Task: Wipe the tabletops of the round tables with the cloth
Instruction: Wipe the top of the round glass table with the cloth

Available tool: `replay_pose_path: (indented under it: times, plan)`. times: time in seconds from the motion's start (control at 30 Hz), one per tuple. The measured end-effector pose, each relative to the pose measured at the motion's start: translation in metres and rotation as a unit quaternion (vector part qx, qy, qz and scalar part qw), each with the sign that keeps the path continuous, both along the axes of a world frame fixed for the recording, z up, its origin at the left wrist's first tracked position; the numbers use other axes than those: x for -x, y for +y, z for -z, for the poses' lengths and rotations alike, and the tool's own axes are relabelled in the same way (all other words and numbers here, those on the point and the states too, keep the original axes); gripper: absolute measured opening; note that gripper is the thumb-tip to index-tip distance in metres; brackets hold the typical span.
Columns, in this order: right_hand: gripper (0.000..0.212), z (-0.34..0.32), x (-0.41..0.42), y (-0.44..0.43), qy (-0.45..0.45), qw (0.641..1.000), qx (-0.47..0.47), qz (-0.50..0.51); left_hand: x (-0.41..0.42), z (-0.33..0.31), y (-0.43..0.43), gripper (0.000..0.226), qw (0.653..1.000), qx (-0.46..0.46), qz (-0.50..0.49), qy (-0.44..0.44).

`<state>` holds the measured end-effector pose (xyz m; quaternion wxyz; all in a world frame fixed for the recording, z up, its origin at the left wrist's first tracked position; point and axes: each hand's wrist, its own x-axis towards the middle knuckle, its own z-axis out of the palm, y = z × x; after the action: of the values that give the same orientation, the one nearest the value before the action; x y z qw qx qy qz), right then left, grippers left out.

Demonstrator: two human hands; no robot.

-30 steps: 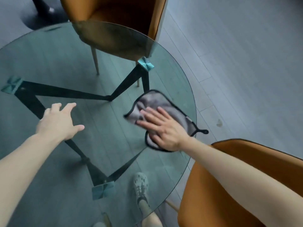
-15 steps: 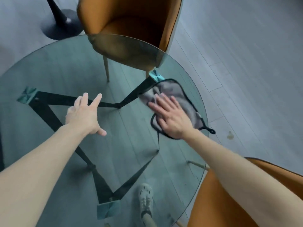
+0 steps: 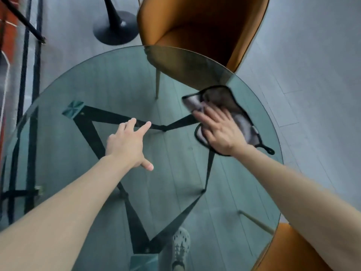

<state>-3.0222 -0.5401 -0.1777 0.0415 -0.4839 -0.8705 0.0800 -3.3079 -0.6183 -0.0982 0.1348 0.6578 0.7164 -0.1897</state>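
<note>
The right hand presses a grey, black-edged cloth flat on the round glass tabletop.

Its fingers lie straight and spread on the fabric, palm down, not curled round it. The cloth sits at the far right of the glass, near the rim, with its black hanging loop trailing toward the edge. The left hand is over the middle of the top, fingers loosely spread and holding nothing; contact with the glass cannot be told. A black angular frame and a pale shoe show through the glass. An orange upholstered chair stands at the far side, another orange chair at the near right, on grey plank floor.
</note>
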Motion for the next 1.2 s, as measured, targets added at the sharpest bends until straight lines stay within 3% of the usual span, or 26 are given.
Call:
replay_pose_path:
  times: [0.07, 0.13, 0.17, 0.23, 0.3, 0.33, 0.37, 0.4, 0.47, 0.53, 0.6, 0.67, 0.73, 0.8, 0.83, 0.87, 0.93, 1.0, 1.07, 1.1, 1.17, 1.2]
  plan:
    - [0.065, 0.0, -0.007, 0.049, -0.012, 0.98, 0.012, 0.197, 0.001, 0.001, -0.002, 0.154, 1.0, 0.003, -0.002, 0.01]
    - [0.067, 0.003, 0.018, 0.034, 0.0, 0.977, 0.019, 0.215, 0.006, -0.003, 0.002, 0.151, 1.0, 0.012, 0.012, 0.011]
    - [0.068, 0.001, 0.036, 0.005, 0.001, 0.988, 0.015, 0.151, 0.011, -0.005, 0.006, 0.147, 1.0, 0.02, 0.02, 0.005]
    - [0.068, 0.0, 0.063, -0.075, 0.007, 0.996, 0.025, -0.081, 0.029, -0.011, 0.017, 0.135, 0.999, 0.033, 0.027, -0.018]
    - [0.065, 0.0, 0.063, -0.127, -0.004, 0.95, 0.064, -0.306, 0.049, -0.016, 0.035, 0.13, 0.999, 0.013, 0.026, -0.021]
    - [0.063, 0.0, 0.055, -0.119, -0.007, 0.93, 0.07, -0.362, 0.057, -0.016, 0.045, 0.134, 1.0, -0.005, 0.014, -0.016]
    - [0.063, 0.0, 0.046, -0.093, -0.008, 0.931, 0.065, -0.359, 0.064, -0.015, 0.054, 0.139, 1.0, -0.012, -0.001, -0.011]
    - [0.064, 0.001, 0.039, -0.056, -0.006, 0.958, 0.048, -0.284, 0.071, -0.01, 0.062, 0.146, 1.0, -0.004, -0.012, -0.002]
    - [0.064, 0.0, 0.025, 0.031, -0.007, 1.0, 0.019, -0.015, 0.083, 0.0, 0.077, 0.156, 0.999, 0.037, -0.024, 0.006]
    - [0.065, -0.003, 0.011, 0.096, -0.018, 0.98, 0.025, 0.199, 0.088, 0.011, 0.083, 0.161, 0.997, 0.059, -0.043, -0.014]
    - [0.067, 0.001, 0.028, 0.111, -0.001, 0.962, 0.023, 0.273, 0.09, 0.018, 0.09, 0.164, 0.997, 0.059, -0.047, -0.018]
    - [0.068, 0.001, 0.07, 0.075, 0.004, 0.982, 0.014, 0.191, 0.091, 0.02, 0.09, 0.165, 0.997, 0.059, -0.04, -0.015]
    - [0.067, 0.003, 0.106, 0.007, 0.01, 0.999, 0.011, -0.035, 0.096, 0.022, 0.086, 0.165, 0.999, 0.044, -0.021, -0.007]
    - [0.065, 0.002, 0.11, -0.043, -0.004, 0.966, 0.043, -0.255, 0.098, 0.022, 0.082, 0.164, 1.0, 0.022, 0.004, -0.007]
    - [0.064, 0.0, 0.099, -0.038, -0.012, 0.951, 0.049, -0.304, 0.098, 0.021, 0.082, 0.163, 1.0, 0.014, 0.01, -0.01]
    - [0.064, 0.002, 0.086, -0.017, -0.015, 0.96, 0.045, -0.275, 0.096, 0.019, 0.082, 0.163, 1.0, 0.011, 0.011, -0.012]
    - [0.066, 0.002, 0.064, 0.047, -0.013, 1.0, 0.023, -0.008, 0.095, 0.016, 0.086, 0.162, 1.0, 0.013, 0.017, -0.003]
    - [0.068, -0.002, 0.051, 0.106, -0.011, 0.96, 0.025, 0.28, 0.095, 0.018, 0.087, 0.161, 1.0, 0.014, 0.025, 0.006]
    - [0.069, 0.0, 0.078, 0.127, 0.007, 0.923, 0.031, 0.385, 0.096, 0.019, 0.087, 0.159, 0.999, 0.014, 0.033, 0.007]
    - [0.069, 0.002, 0.103, 0.122, 0.007, 0.941, 0.025, 0.339, 0.098, 0.018, 0.09, 0.157, 0.999, 0.018, 0.041, 0.007]
    - [0.065, 0.005, 0.149, 0.09, -0.001, 0.995, 0.015, 0.095, 0.107, 0.014, 0.104, 0.141, 0.998, 0.034, 0.058, -0.011]
    - [0.061, 0.008, 0.16, 0.071, -0.007, 1.0, 0.019, -0.022, 0.116, 0.011, 0.114, 0.128, 0.997, 0.038, 0.065, -0.025]
